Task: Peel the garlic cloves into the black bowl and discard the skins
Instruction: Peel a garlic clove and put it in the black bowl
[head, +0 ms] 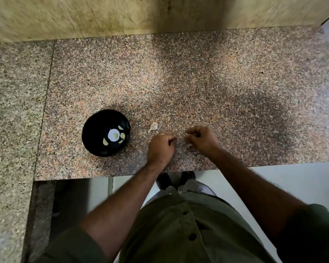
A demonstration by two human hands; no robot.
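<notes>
The black bowl (92, 126) stands on the granite counter, left of my hands, with several peeled garlic cloves (122, 136) at its bottom. One unpeeled garlic clove (153, 127) lies on the counter between the bowl and my hands. My left hand (160, 148) has its fingers curled, and its fingertips pinch a small pale bit that looks like garlic skin. A short gap to its right, my right hand (202, 139) is also curled and pinches a pale garlic clove (187, 136) at its fingertips. A scrap of skin (189, 144) shows just under that hand.
The speckled granite counter (217, 82) runs back to a stone wall (122, 14). Its front edge lies just below my wrists, with a tiled floor (292, 179) and my shoes beneath. A lighter counter section (13, 111) adjoins on the left.
</notes>
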